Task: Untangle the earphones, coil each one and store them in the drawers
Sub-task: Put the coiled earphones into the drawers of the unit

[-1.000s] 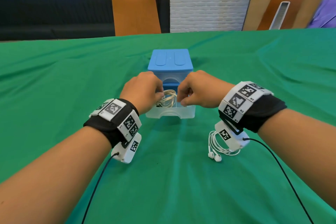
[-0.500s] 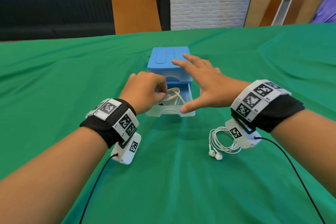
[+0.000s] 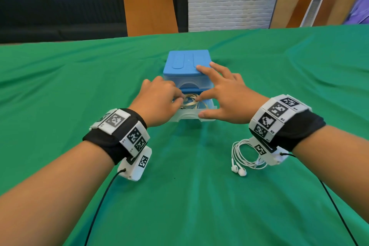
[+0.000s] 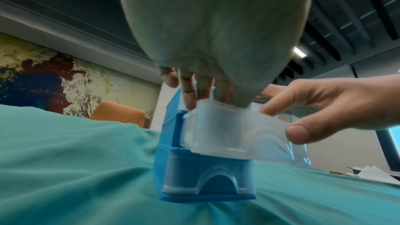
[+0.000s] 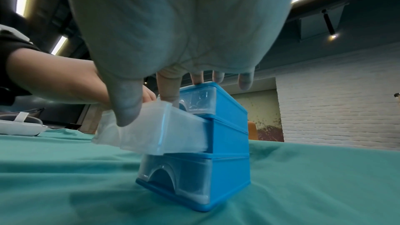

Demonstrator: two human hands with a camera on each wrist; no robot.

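A blue three-drawer unit stands mid-table with its clear middle drawer pulled out. A beige coiled earphone lies in that drawer. My left hand reaches down into the drawer, with its curled fingers holding the coil. My right hand is spread flat: fingertips on the unit's top, thumb against the drawer's front rim. A white coiled earphone lies on the cloth below my right wrist. The top and bottom drawers are pushed in.
A green cloth covers the whole table. An orange chair stands behind the far edge. A white tray-like object lies far left in the right wrist view.
My right hand let go of the beige coil, opened and moved up onto the unit's top, its thumb now at the drawer front. My left hand stays on the coil in the drawer.
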